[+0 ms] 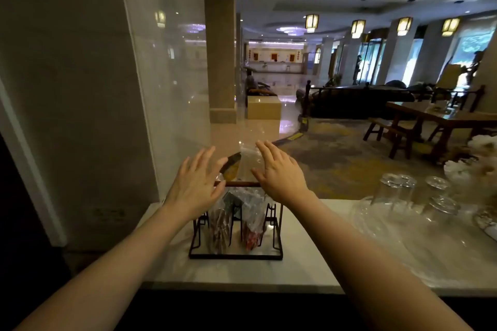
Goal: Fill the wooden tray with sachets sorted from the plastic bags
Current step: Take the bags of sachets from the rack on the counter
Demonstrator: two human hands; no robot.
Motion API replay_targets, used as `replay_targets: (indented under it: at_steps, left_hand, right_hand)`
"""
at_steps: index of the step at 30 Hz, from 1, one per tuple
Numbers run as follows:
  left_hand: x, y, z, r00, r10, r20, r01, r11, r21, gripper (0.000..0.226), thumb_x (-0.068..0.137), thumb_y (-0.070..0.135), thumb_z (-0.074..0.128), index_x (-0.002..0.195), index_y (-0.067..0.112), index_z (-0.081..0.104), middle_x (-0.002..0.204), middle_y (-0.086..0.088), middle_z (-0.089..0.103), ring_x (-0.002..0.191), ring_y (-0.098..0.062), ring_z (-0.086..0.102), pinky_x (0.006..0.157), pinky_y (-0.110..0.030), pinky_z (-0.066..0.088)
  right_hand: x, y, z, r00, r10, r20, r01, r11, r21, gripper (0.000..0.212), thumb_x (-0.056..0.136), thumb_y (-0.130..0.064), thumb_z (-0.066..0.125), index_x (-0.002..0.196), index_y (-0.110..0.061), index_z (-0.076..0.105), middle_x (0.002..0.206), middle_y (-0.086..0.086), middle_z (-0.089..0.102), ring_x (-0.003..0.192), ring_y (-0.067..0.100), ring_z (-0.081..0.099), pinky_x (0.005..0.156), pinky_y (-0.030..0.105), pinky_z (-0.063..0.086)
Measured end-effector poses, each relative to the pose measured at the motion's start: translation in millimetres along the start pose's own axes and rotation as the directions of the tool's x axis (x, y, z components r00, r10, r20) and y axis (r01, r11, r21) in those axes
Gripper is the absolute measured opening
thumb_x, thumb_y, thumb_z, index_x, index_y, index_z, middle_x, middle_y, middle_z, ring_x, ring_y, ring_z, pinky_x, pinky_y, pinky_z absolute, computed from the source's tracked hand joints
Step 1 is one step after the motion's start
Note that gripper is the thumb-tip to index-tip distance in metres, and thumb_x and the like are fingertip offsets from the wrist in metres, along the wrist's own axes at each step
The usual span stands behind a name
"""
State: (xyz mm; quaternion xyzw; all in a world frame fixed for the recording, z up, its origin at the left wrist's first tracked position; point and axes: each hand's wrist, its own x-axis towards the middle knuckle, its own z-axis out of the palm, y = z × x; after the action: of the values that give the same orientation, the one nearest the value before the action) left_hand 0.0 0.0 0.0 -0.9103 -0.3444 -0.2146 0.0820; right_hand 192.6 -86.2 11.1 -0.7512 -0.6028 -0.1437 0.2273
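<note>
A black wire rack [197,252] with a wooden top bar [242,184] stands on the white counter. Clear plastic bags of sachets are stuffed in it: one with brown sachets [219,228], one with red sachets [254,236]. Another clear bag with a yellow-brown packet [232,168] sticks up above the bar, between my hands. My left hand [195,183] hovers at the bag's left side with fingers spread and its thumb near the bar. On the bag's right is my right hand [279,172], also spread. Neither hand visibly grips anything.
Upturned drinking glasses [398,191] and a clear glass jar [376,217] stand on the white counter [309,263] to the right. A glass pane [166,88] rises at the left. Beyond the counter lies a lobby with wooden tables and benches [435,121].
</note>
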Motion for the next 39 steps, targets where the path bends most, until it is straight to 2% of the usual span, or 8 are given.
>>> replay_targets:
  at_steps: [5,11,14,18,23,30,34,39]
  left_hand:
    - [-5,-5,31,0.980,0.037,0.194,-0.037,0.999,-0.003,0.059,0.092,0.058,0.016,0.146,0.038,0.004,0.160,0.008,0.003,0.147,-0.015,0.003,0.118,-0.051,0.004]
    - [-5,-7,43,0.982,0.064,0.179,-0.075,0.995,0.058,0.065,0.088,0.064,0.012,0.147,0.037,0.004,0.158,0.011,0.011,0.146,-0.013,0.004,0.116,-0.058,-0.001]
    - [-5,-10,44,0.979,0.087,0.183,-0.099,0.993,0.058,0.065,0.088,0.064,0.013,0.146,0.038,-0.001,0.159,0.010,0.010,0.146,-0.014,0.003,0.116,-0.058,0.000]
    - [-6,-12,44,0.979,0.128,0.161,-0.137,0.989,0.047,0.064,0.087,0.064,0.018,0.143,0.033,0.008,0.159,0.007,0.006,0.147,-0.015,-0.001,0.116,-0.057,-0.002]
    - [-13,-19,42,0.963,0.192,0.187,-0.204,0.978,0.050,0.079,0.084,0.070,0.021,0.144,0.024,-0.003,0.158,0.006,-0.015,0.142,-0.013,-0.018,0.116,-0.053,-0.009]
    - [-16,-17,43,0.966,0.204,0.161,-0.225,0.966,0.126,0.052,0.091,0.054,0.035,0.128,0.019,0.046,0.160,-0.002,-0.002,0.146,-0.020,-0.008,0.115,-0.056,-0.001]
    - [-19,-16,42,0.968,0.223,0.116,-0.237,0.964,0.125,0.037,0.093,0.045,0.040,0.117,0.019,0.052,0.160,-0.006,0.005,0.147,-0.025,-0.002,0.116,-0.058,0.005]
    - [-16,-9,44,0.990,0.129,0.062,-0.128,0.992,-0.015,0.014,0.091,0.031,0.052,0.086,0.022,0.062,0.155,-0.006,0.027,0.145,-0.027,0.015,0.116,-0.058,0.008]
  right_hand:
    - [12,4,16,0.998,0.059,0.039,-0.060,0.997,0.037,0.065,0.094,-0.048,0.045,0.150,-0.027,0.018,0.150,0.004,0.040,0.139,0.024,0.034,0.117,0.049,0.021]
    - [34,12,20,0.979,0.191,0.066,-0.200,0.966,0.162,0.070,0.091,-0.051,0.050,0.149,-0.031,0.016,0.151,0.004,0.037,0.137,0.028,0.036,0.110,0.065,0.022]
    - [40,14,20,0.966,0.153,0.210,-0.196,0.959,0.203,0.069,0.089,-0.047,0.055,0.146,-0.022,0.025,0.135,0.012,0.055,0.118,0.033,0.055,0.097,0.055,0.045]
    - [38,13,25,0.959,0.071,0.274,-0.129,0.971,0.201,0.025,0.096,-0.029,0.051,0.106,-0.012,0.066,0.092,0.009,0.066,0.086,0.026,0.062,0.075,0.038,0.050]
    - [43,5,18,0.991,0.077,0.109,-0.107,0.947,0.304,0.028,0.097,-0.028,0.047,0.086,-0.017,0.070,0.086,0.010,0.068,0.074,0.024,0.061,0.072,0.044,0.051]
    - [52,-18,-32,0.986,-0.003,-0.167,0.050,0.959,0.279,0.022,0.097,-0.026,0.047,0.083,-0.019,0.062,0.098,0.003,0.057,0.082,0.014,0.056,0.076,0.030,0.048]
    - [50,-25,-82,0.920,0.163,-0.357,0.063,0.837,0.543,0.020,0.097,-0.013,0.046,0.098,-0.009,0.065,0.103,0.010,0.065,0.092,0.023,0.062,0.082,0.039,0.053]
    - [17,-22,-100,0.940,0.181,-0.290,0.099,0.667,0.738,0.020,0.097,-0.003,0.040,0.111,-0.007,0.055,0.087,-0.005,0.060,0.074,0.014,0.063,0.068,0.035,0.059]
